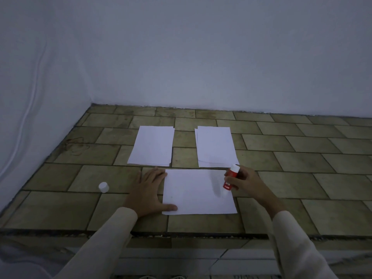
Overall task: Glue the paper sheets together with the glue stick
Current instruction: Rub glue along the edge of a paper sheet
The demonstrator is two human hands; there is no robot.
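Observation:
A white paper sheet (198, 192) lies flat on the tiled surface in front of me. My left hand (148, 190) rests flat on the tiles at the sheet's left edge, fingers spread, thumb on its near left corner. My right hand (246, 183) grips a red and white glue stick (230, 181), held nearly upright with its lower end at the sheet's right part. The stick's white cap (104, 187) stands on the tiles to the left. Two small stacks of white paper lie farther back: the left stack (152, 146) and the right stack (215, 147).
The tiled surface (302, 178) ends at a front ledge (181, 235) close to me. A white wall (201, 57) closes the back and a draped white cloth (30, 97) the left side.

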